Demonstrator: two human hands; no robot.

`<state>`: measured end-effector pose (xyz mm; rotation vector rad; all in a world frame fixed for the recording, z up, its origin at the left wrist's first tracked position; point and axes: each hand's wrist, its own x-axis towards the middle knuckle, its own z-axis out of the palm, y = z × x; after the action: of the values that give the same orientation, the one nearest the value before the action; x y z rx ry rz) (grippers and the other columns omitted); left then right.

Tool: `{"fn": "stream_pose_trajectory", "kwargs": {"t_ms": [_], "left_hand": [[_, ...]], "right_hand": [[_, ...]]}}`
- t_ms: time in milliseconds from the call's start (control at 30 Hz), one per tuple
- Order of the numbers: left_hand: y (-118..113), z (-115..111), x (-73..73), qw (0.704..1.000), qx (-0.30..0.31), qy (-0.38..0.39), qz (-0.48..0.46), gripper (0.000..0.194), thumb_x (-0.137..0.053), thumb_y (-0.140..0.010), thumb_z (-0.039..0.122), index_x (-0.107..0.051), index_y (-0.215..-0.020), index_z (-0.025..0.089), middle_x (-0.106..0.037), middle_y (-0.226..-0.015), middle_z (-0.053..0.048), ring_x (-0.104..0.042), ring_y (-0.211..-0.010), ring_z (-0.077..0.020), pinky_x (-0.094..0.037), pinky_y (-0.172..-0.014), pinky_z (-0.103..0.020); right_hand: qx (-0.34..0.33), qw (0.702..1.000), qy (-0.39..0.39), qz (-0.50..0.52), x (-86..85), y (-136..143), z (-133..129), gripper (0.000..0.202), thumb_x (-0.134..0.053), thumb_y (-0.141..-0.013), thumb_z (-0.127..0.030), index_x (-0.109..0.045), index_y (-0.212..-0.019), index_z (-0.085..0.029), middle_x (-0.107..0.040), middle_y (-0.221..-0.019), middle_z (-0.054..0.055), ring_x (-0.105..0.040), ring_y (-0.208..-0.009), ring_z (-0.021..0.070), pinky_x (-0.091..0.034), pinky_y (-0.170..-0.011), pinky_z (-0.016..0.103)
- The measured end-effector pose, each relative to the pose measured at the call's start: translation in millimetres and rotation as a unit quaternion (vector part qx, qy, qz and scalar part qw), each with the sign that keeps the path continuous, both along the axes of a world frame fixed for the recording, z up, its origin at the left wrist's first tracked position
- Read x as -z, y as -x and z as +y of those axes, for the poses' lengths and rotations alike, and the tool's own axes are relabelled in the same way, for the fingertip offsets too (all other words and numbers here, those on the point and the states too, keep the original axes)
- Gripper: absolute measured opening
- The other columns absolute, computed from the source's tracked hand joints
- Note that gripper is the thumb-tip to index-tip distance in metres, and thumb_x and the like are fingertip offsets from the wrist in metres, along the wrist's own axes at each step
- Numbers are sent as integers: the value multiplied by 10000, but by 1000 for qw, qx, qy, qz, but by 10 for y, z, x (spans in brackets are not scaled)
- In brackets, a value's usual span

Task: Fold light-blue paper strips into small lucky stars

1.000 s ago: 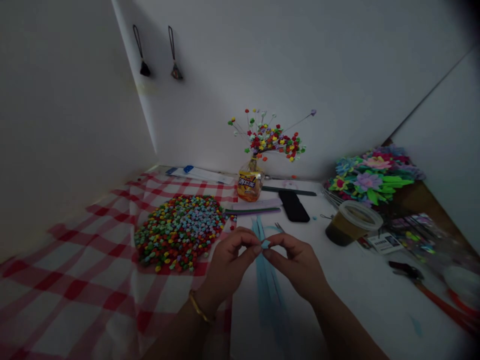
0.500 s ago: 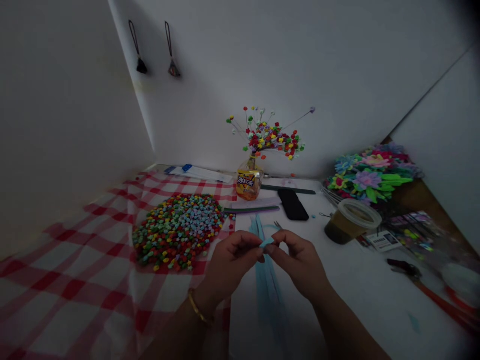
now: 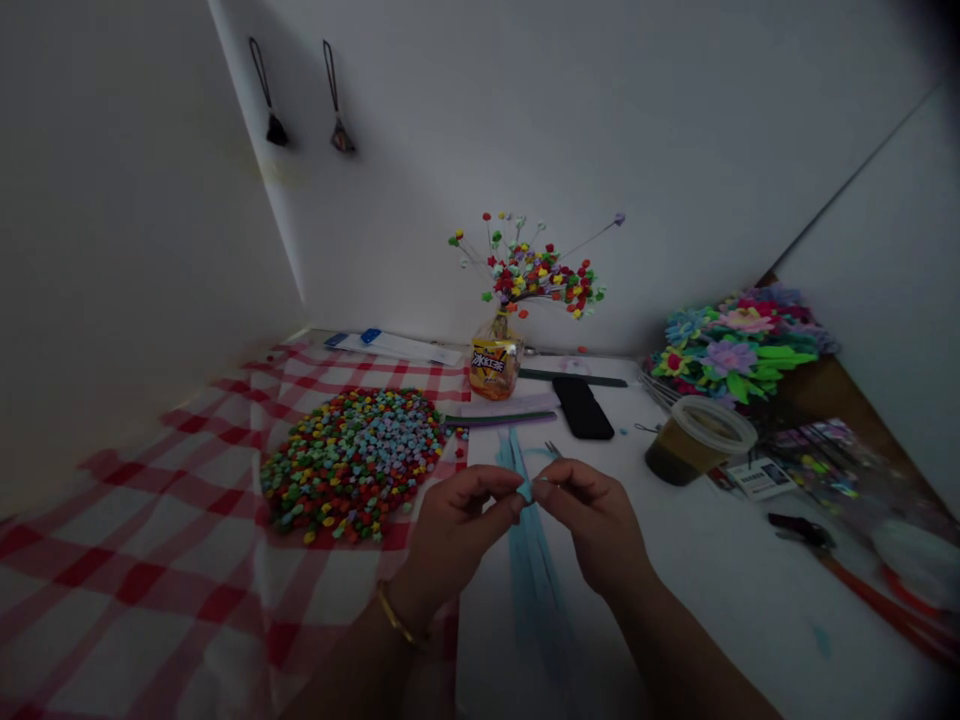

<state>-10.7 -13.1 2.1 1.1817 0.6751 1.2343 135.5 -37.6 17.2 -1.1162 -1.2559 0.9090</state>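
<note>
Between my fingertips is a small folded piece of a light-blue paper strip (image 3: pixel 526 490). My left hand (image 3: pixel 466 520) pinches it from one side, thumb against forefinger. From the other side my right hand (image 3: pixel 596 520) pinches it the same way, partly hiding it. Under both hands lies a bundle of long light-blue paper strips (image 3: pixel 534 560), running toward me along the white table. A big heap of small folded paper stars (image 3: pixel 360 460) in many colours rests on the red-and-white checked cloth, left of my left hand.
Behind my hands stand a bottle (image 3: pixel 495 365) holding paper stars on stems and a black phone (image 3: pixel 583 407). To the right are a lidded plastic tub (image 3: pixel 697 440), fuzzy flowers (image 3: pixel 739 345) and pliers (image 3: pixel 802 530). More strips (image 3: pixel 510 407) and a pair of tweezers (image 3: pixel 553 450) lie ahead.
The folded blue piece has turned between my fingertips and less of it shows now. Both hands keep their pinch in nearly the same place. The view has shifted slightly.
</note>
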Motion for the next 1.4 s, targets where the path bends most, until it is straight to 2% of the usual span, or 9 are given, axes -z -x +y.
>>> {"fn": "stream_pose_trajectory", "kwargs": {"t_ms": [267, 367, 500, 667, 733, 867, 1067, 1267, 1400], "left_hand": [[15, 28, 48, 993, 87, 36, -65, 73, -696, -725, 195, -697, -792, 165, -656, -636, -1, -580, -588, -105, -463, -595, -232], [23, 12, 48, 998, 50, 1, -32, 37, -698, -714, 180, -688, -746, 165, -634, -612, 9, -551, -557, -94, -445, -552, -212], [28, -28, 46, 995, -29, -93, 26, 44, -671, -731, 147, -685, -765, 172, -644, -684, 1, -564, -638, -102, -455, -602, -204], [10, -18, 70, 999, 21, -44, -19, 102, -692, -734, 197, -675, -833, 177, -643, -699, 2, -588, -653, -107, -481, -615, -209], [1, -5, 69, 998, 33, -31, -38, 90, -717, -709, 196, -673, -781, 168, -638, -672, 4, -585, -630, -102, -481, -598, -203], [-8, 11, 57, 998, 22, -29, -52, 80, -740, -675, 178, -675, -719, 163, -641, -649, 6, -572, -594, -87, -471, -568, -186], [8, 29, 62, 998, 13, -57, -5, 57, -720, -691, 159, -689, -737, 167, -650, -655, 0, -565, -586, -91, -465, -553, -186], [22, 13, 59, 997, 3, -75, 6, 38, -705, -709, 146, -685, -734, 166, -652, -677, -3, -573, -623, -98, -464, -587, -196], [7, 6, 62, 995, 68, -6, -71, 89, -732, -700, 192, -674, -762, 167, -633, -620, 19, -568, -554, -86, -449, -549, -198]], "right_hand": [[2, 994, -63, -89, -18, -3, -46, 103, -630, -762, -227, -622, -661, -207, -556, -644, -14, -520, -637, 142, -408, -618, 288], [4, 995, -82, -54, 16, 12, -50, 81, -646, -755, -214, -642, -675, -213, -562, -655, -12, -523, -644, 143, -404, -607, 283], [-11, 997, -75, -33, 59, 15, -35, 88, -636, -775, -209, -635, -687, -213, -552, -653, -18, -509, -633, 131, -399, -592, 265], [4, 982, -138, -129, 57, -22, -31, 83, -605, -815, -197, -625, -739, -223, -551, -703, -8, -528, -681, 142, -412, -644, 292], [2, 977, -162, -140, 55, -33, -30, 82, -612, -812, -184, -638, -750, -230, -559, -706, -3, -536, -695, 149, -419, -655, 302], [-8, 976, -184, -114, 56, -38, -21, 100, -634, -796, -160, -675, -780, -249, -583, -705, 1, -540, -687, 153, -429, -628, 301], [4, 972, -199, -123, 50, -30, -17, 97, -623, -800, -163, -671, -774, -242, -597, -691, 7, -552, -686, 166, -447, -640, 324], [20, 938, -251, -237, 6, -18, -25, 87, -578, -828, -154, -611, -782, -221, -581, -710, 10, -551, -715, 171, -439, -674, 332], [56, 883, -341, -319, -50, -27, -52, 106, -548, -826, -114, -579, -787, -208, -603, -702, 21, -543, -732, 184, -419, -735, 372]]}}
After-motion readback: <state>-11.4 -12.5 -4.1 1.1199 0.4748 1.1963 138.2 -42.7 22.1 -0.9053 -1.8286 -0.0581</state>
